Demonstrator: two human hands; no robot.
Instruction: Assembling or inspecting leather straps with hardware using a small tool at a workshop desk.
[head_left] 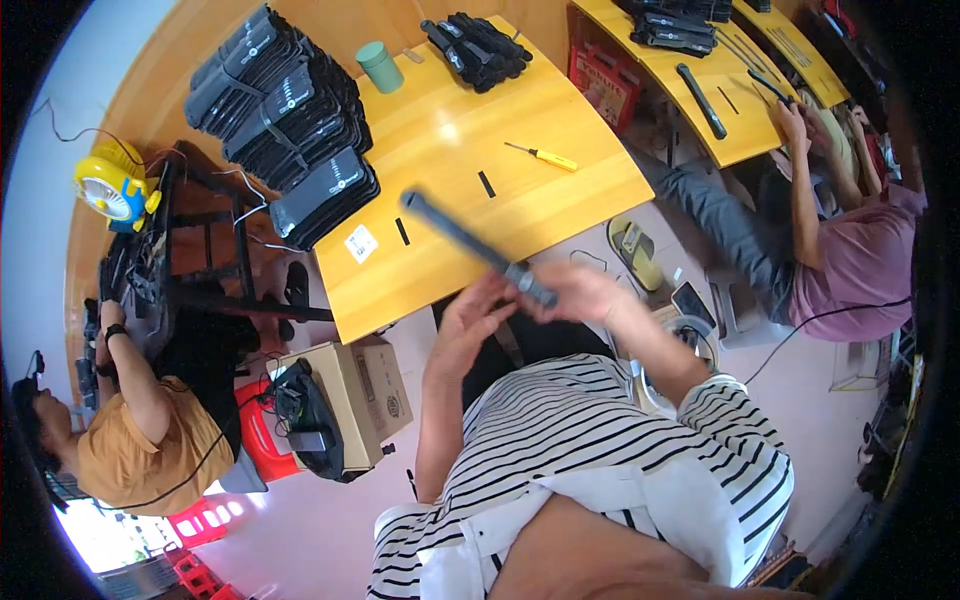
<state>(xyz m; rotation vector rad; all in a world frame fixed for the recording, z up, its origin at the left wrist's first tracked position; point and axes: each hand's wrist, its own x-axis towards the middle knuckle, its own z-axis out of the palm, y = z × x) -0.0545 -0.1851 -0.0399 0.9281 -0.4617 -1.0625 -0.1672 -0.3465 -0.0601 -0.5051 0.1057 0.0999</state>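
Landmark: worktop; all places were read from it.
Dark tube: slanted across the worktop's near edge, far end above the surface, banded end on the wearer's side; blurred.
Right hand: just off the near edge, fingers closed around the banded end.
Left hand: off the same edge, left of the other, fingers at the banded end; whether they gripped or merely touched could not be told.
Screwdriver: lay on the worktop's right part, untouched.
White card: lay flat near the worktop's left edge.
Dark packs: stacked along the worktop's left side.
Step, as judged: two-handed handling of the banded end.
Good grip, as judged: called for one hand steadying the shaft while the other worked the end, force kept along the axis.
Likely trouble: the long unsupported end could have swung into the packs; resting it on the worktop would have steadied it.
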